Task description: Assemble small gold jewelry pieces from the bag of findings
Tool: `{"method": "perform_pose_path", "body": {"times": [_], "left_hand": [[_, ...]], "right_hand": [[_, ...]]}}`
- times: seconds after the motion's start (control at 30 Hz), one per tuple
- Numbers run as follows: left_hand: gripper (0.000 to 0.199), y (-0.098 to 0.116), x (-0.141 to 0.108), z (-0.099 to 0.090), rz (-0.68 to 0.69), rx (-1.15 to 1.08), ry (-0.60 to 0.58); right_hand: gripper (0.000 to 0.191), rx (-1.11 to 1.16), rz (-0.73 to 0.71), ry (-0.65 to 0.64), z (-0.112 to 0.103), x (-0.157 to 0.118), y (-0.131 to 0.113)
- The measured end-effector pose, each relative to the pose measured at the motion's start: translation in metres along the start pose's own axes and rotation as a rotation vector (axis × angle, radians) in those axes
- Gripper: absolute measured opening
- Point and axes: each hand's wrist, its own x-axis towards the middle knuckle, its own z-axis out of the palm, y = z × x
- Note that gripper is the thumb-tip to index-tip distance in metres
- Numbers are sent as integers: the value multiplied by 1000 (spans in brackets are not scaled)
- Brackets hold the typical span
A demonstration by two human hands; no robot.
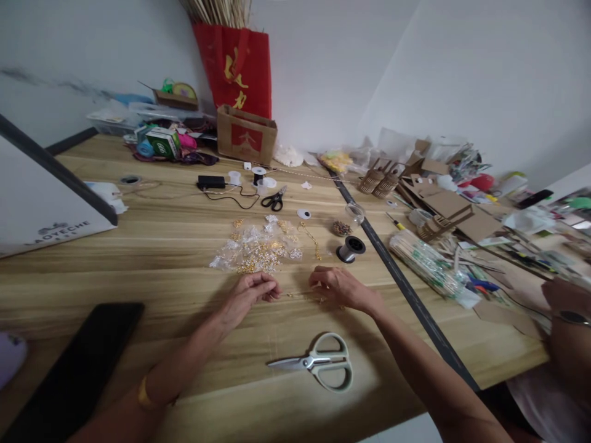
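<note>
While the left hand (253, 291) pinches one thin strand (290, 295), right hand (340, 287) curled, grip unclear, two scissors (318, 363), two spools (351, 248)

A bright red bag (244, 74) with gold characters, a brown paper bag (247, 136) bearing a red square (white marks inside), pale green scissor handles (333, 363) and a wood-grained tan table (175, 277) crossed by a dark strip (397, 271).
</note>
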Motion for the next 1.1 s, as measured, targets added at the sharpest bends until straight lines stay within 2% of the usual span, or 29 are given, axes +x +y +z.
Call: {"method": "perform_pose_path", "body": {"times": [0.2, 0.43, 0.63, 0.8, 0.93, 1.1], "left_hand": [[20, 1, -1, 0, -3, 20, -3], [19, 1, 0, -3, 1, 37, 1], [18, -3, 2, -7, 11, 42, 16], [17, -2, 2, -7, 19, 40, 5], [16, -4, 3, -9, 9, 20, -5], [14, -8, 4, -12, 33, 14, -28]], "right_hand": [[17, -275, -9, -123, 6, 1, -2], [13, -384, -67, -198, 10, 6, -6], [12, -302, -72, -194, 7, 6, 3], [11, -177, -64, -127, -1, 3, 14], [16, -302, 68, -89, -14, 2, 24], [26, -506, 255, -140, -17, -2, 42]]}}
